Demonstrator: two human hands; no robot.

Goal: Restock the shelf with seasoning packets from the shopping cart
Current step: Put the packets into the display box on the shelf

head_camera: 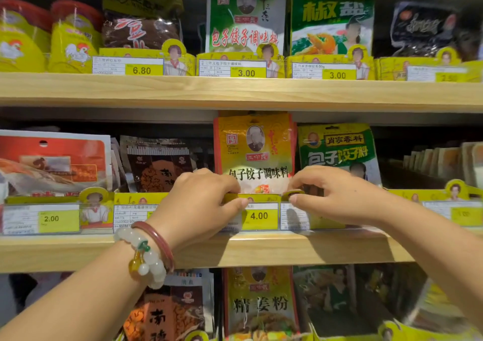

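On the middle shelf [235,252], the left hand [198,204] and right hand [337,197] each pinch the yellow holder strip [261,197], grip clenched on it, in front of the upright yellow seasoning packet [254,152].

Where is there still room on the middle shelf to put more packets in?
The roomiest gap is at the right, between the green dumpling packet and the pale row of packets near the edge. It looks dark and bare. The centre is crowded: both hands, left hand and right hand, sit at the yellow packet, and the left is packed tight.
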